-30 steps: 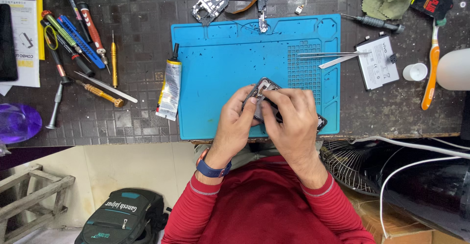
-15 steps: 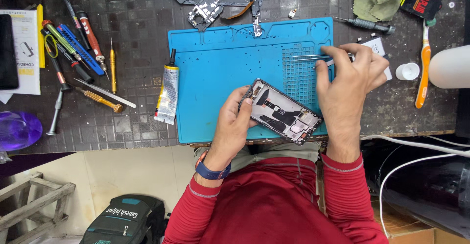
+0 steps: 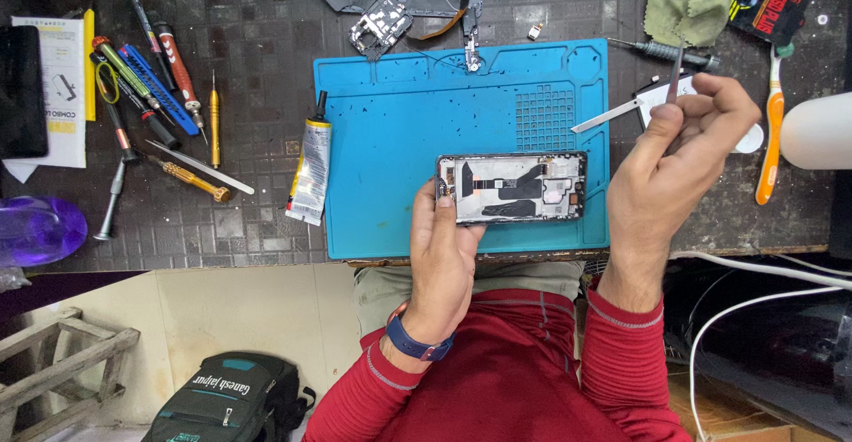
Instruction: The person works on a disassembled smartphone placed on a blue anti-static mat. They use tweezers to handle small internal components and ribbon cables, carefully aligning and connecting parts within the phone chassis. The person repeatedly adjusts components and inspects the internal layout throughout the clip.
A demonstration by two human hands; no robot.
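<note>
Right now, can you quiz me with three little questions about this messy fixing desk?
1. True or false: the left hand holds the opened black phone with exposed insides.
2. What does the right hand hold: A thin metal tweezers, B orange toothbrush, C white glue tube?
3. What colour is the rubber work mat?

Key: 1 true. 2 A. 3 blue.

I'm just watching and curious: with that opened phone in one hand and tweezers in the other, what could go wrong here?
1. The left hand grips the opened phone only at one end, near the blue mat's front edge; it might slip or tip off.
2. The right hand holds pointed tweezers; a careless poke could scratch the exposed parts.
3. The glue tube lies close by and could be knocked.
</note>
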